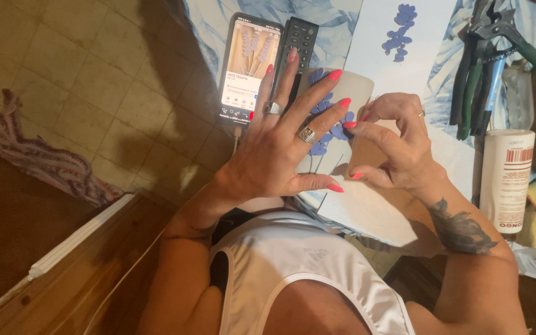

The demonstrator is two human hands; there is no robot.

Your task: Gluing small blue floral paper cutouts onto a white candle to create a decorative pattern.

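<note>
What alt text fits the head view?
Seen from above, a left hand with spread fingers and a right hand with curled fingers meet over a pale cylinder decorated with blue flowers. A lit phone and a remote lie beyond, pliers and a white bottle to the right.

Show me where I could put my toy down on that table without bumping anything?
There is a bare white strip of board between the cylinder with blue flowers and the pliers. The near white board edge below the right hand also looks free. It is crowded around the phone, remote and left hand.
</note>
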